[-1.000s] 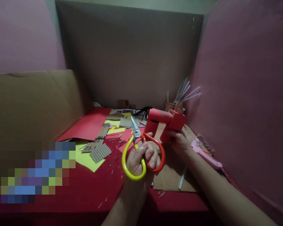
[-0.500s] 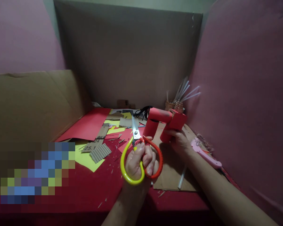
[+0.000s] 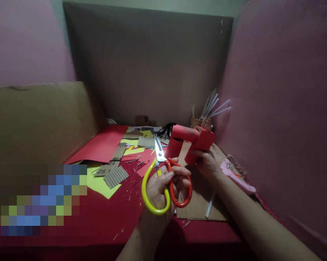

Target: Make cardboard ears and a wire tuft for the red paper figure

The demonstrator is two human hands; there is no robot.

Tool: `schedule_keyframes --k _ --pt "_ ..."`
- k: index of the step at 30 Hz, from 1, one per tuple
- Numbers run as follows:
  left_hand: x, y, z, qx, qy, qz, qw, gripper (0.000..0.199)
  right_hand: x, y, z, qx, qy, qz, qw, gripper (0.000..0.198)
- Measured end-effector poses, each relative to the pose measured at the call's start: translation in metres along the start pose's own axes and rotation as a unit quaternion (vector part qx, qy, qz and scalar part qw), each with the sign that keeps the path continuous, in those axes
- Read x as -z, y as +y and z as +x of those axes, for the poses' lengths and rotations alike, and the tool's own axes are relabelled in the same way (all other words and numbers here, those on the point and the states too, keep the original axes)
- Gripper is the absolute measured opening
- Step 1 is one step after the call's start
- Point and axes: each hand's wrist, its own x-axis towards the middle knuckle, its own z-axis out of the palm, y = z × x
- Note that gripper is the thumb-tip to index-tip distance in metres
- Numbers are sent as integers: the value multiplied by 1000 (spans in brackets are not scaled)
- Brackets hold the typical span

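Scissors (image 3: 160, 154) sit in the person's left hand (image 3: 159, 190), with the thumb by the yellow loop and the fingers curled around the red one; the blades point away and look nearly together. From where I stand, they are near the red assembly (image 3: 185, 133), and no paper shows between the blades. The right hand (image 3: 209, 165) holds that assembly up by its lower right part, fingers closed on it, though some are hidden behind it.

As far as I can judge, a good deal of the building is done: several parts are already joined into one body. How much is left I can't tell; sheets and offcuts all about suggest cutting has been done.

The assembly is smooth, matt red: a level tube across the top with a dark smudge, another part hanging at its left end, and a boxy block on the right. A tan ringed piece (image 3: 206, 123) shows above the block, perhaps attached. Below lies a brown cardboard sheet (image 3: 197, 210) on the red-covered surface (image 3: 106, 224), with a pink tool (image 3: 239, 180) off to the right.
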Motion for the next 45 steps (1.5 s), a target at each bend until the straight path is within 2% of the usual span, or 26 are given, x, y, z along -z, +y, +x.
schedule_keyframes --k 3,10,14,15,17,22,24,29,36,45 --pt "-5 3 1 -2 -10 -5 1000 37 0 0 -1 -5 -3 -2 1000 19" --pt "-16 8 2 -29 15 9 999 34 -1 -1 -1 -19 -9 2 1000 18" --pt "-13 7 3 -60 12 54 997 16 -1 -1 -1 -20 -9 12 1000 19" --pt "-11 6 4 -67 9 69 995 17 -1 -1 0 -20 -8 16 1000 19" --pt "-8 4 5 -73 -1 86 994 31 -1 0 0 -20 -6 21 1000 20" --pt "-3 1 6 -88 -7 42 995 48 0 1 1 -25 -3 27 999 24" --pt "-4 2 6 -82 -13 47 995 47 0 1 1 -26 -4 28 999 24" --pt "-14 10 6 -54 19 76 995 23 -1 -1 -1 -23 -2 24 999 22" --pt "-16 17 8 -33 84 53 995 37 -3 -2 -2 -27 -10 27 999 23" --pt "-8 17 8 -23 58 21 998 38 -2 -2 -1 -34 -14 31 999 20"
